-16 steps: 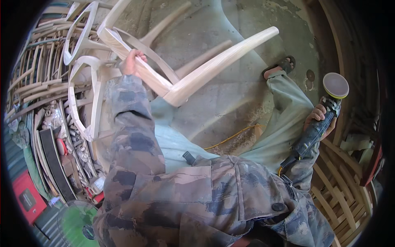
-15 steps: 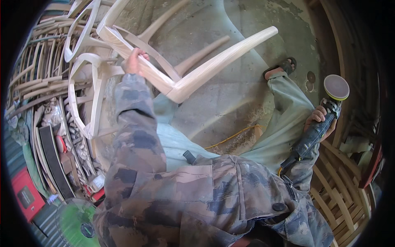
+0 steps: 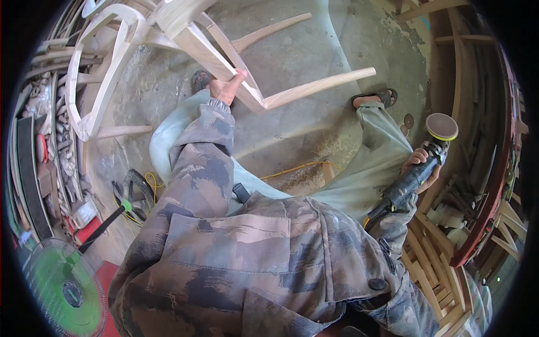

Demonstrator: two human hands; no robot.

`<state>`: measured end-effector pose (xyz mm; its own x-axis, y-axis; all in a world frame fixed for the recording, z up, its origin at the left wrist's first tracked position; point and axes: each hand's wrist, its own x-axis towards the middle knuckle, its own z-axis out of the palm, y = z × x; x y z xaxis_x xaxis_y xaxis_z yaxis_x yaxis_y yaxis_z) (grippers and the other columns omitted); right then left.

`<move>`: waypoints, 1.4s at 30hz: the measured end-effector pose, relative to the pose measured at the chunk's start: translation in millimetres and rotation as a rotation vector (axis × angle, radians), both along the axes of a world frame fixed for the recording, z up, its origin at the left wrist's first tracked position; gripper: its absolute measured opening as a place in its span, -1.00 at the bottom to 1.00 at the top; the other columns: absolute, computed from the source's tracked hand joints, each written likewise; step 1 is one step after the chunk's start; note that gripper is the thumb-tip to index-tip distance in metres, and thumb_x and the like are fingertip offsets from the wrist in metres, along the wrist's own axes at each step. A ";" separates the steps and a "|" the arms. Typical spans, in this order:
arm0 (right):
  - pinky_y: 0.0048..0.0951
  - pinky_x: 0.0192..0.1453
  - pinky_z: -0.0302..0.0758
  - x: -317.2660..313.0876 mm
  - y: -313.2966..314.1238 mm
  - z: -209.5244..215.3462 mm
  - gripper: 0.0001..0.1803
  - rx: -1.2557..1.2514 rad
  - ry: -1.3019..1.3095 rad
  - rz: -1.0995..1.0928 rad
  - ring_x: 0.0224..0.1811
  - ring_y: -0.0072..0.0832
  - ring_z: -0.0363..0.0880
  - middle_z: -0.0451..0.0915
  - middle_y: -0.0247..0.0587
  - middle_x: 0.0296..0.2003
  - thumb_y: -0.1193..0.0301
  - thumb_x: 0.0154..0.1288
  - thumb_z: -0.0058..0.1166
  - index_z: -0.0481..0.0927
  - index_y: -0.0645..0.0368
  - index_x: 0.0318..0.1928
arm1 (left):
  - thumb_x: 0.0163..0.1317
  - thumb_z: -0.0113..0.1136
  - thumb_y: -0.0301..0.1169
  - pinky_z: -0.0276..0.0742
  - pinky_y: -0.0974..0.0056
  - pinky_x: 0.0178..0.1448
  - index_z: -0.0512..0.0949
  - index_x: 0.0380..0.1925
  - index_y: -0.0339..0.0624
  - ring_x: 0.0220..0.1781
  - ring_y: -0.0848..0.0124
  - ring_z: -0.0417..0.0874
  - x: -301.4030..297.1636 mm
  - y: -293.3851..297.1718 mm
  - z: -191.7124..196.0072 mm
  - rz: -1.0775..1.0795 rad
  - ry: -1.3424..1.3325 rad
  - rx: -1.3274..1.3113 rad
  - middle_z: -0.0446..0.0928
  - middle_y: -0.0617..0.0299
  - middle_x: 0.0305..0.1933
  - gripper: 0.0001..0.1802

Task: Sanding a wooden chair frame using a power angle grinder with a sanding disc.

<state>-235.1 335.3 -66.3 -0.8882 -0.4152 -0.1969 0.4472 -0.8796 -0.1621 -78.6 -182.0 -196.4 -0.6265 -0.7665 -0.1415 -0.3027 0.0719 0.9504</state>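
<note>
A pale wooden chair frame hangs tilted over the floor in front of me, one long leg stretching out to the right. My left hand is closed round one of its rails. On the right, my right hand grips the dark body of a disc sander. The sander's round pad faces up and stands well apart from the chair frame. A cord leaves its lower end beside my sleeve.
Another pale chair frame stands at the left, near stacked wooden parts. A green fan is at the lower left. A yellow cord crosses the floor between my legs. Curved wooden pieces lie in a pile at the lower right.
The view has shifted. My left hand, with the chair frame, is now farther right in view, and the frame has turned so its long leg lies flatter. The sander stays in my right hand.
</note>
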 end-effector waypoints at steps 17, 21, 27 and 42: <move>-0.36 -0.42 0.61 40.4 -151.1 4.9 -0.55 1.244 0.002 0.914 -0.47 -0.36 0.63 0.55 -0.12 -0.36 0.23 0.27 0.22 0.39 0.24 0.00 | 0.31 0.14 -0.01 0.54 0.20 -0.21 0.38 0.02 -0.39 -0.38 0.30 0.52 -51.1 -42.3 146.2 0.013 0.413 0.924 0.51 0.14 -0.36 -0.40; -0.36 -0.45 0.60 34.9 -152.7 -34.1 -0.55 1.253 -0.062 0.939 -0.50 -0.37 0.61 0.54 -0.13 -0.40 0.23 0.27 0.23 0.39 0.25 -0.02 | 0.32 0.09 0.02 0.62 0.28 -0.44 0.51 -0.25 -0.15 -0.51 0.34 0.60 -78.2 -32.5 161.7 0.025 0.417 0.795 0.53 0.23 -0.48 -0.57; -0.35 -0.50 0.57 -2.2 -173.6 -92.3 -0.60 1.175 -0.073 0.946 -0.53 -0.34 0.62 0.59 -0.12 -0.37 0.29 0.23 0.24 0.48 0.32 -0.06 | 0.29 0.13 0.03 0.51 0.29 -0.39 0.42 -0.18 -0.27 -0.49 0.38 0.47 -69.1 -58.3 148.5 -0.029 0.363 0.759 0.39 0.26 -0.50 -0.49; -0.49 -0.36 0.52 -46.6 -273.8 -169.5 -0.39 1.398 0.398 0.852 -0.41 -0.56 0.55 0.57 -0.29 -0.33 0.27 0.08 0.44 0.46 0.22 0.08 | 0.47 -0.17 0.00 0.43 0.29 -0.43 0.23 0.23 -0.49 -0.45 0.39 0.40 -18.3 2.2 168.2 -0.092 0.542 0.821 0.35 0.19 -0.39 -0.31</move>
<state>-281.6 61.5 -235.8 -0.6004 -0.4824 -0.6378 0.4280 0.4799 -0.7658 -96.9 -179.9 -28.2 -0.8158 -0.5042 -0.2833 0.1626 -0.6700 0.7243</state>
